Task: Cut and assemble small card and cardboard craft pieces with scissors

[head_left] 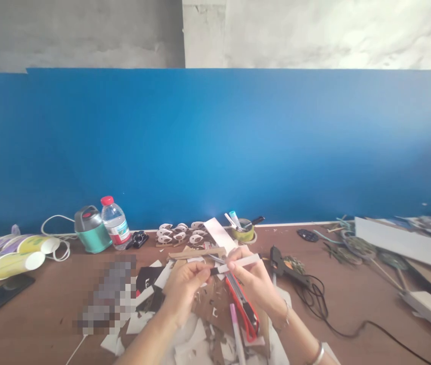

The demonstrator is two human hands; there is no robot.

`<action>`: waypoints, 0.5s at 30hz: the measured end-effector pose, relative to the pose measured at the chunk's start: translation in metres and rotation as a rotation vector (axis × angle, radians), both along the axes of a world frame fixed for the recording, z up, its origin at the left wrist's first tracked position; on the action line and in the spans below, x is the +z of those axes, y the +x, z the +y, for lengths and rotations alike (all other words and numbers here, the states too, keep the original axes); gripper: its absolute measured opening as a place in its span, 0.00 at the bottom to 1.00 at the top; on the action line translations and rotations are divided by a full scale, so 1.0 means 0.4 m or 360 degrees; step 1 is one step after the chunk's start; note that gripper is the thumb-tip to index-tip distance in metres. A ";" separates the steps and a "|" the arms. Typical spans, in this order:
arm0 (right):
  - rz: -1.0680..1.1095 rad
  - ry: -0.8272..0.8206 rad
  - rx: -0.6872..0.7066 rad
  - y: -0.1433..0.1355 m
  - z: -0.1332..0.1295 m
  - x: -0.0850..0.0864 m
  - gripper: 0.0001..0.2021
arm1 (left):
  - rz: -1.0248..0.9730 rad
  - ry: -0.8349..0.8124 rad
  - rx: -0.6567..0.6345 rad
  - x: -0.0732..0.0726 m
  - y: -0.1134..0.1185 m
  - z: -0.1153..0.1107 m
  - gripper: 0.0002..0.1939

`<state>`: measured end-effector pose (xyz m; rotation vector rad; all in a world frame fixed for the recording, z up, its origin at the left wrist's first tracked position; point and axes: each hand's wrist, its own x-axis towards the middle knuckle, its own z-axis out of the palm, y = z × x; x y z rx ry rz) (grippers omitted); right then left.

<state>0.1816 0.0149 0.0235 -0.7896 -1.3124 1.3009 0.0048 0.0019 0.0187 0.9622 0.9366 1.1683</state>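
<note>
Both my hands are closed on a narrow white strip [249, 260] with dark ends, which lies slanted above the scraps; whether it is card or a pen I cannot make out. My left hand [185, 288] pinches its dark left end between thumb and fingertips. Around its middle are the thumb and fingers of my right hand [252, 284]. Just below lies a red utility knife [243, 306], partly covered by my right hand. A thin metallic tool [216, 259] shows behind the strip. A pink-capped marker [237, 332] rests nearer me.
Paper and cardboard scraps [196, 337] spread beneath my hands. Behind stand small white curled pieces [179, 235] and a tape roll [243, 232] holding pens. A water bottle [115, 223] is at left. On the right lie a black glue gun [286, 268] with its cord and a white board [405, 246].
</note>
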 end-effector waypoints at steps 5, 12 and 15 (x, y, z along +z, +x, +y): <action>-0.0063 0.0163 -0.0038 -0.002 0.000 -0.007 0.12 | -0.0163 -0.0164 0.0001 0.021 0.001 -0.003 0.18; -0.0032 0.0134 -0.0091 -0.025 -0.011 0.001 0.14 | 0.0179 0.0139 0.0191 0.041 -0.001 -0.023 0.14; -0.0037 0.0044 -0.0080 -0.028 -0.014 0.010 0.15 | 0.0385 0.0298 0.0223 0.033 -0.003 -0.021 0.12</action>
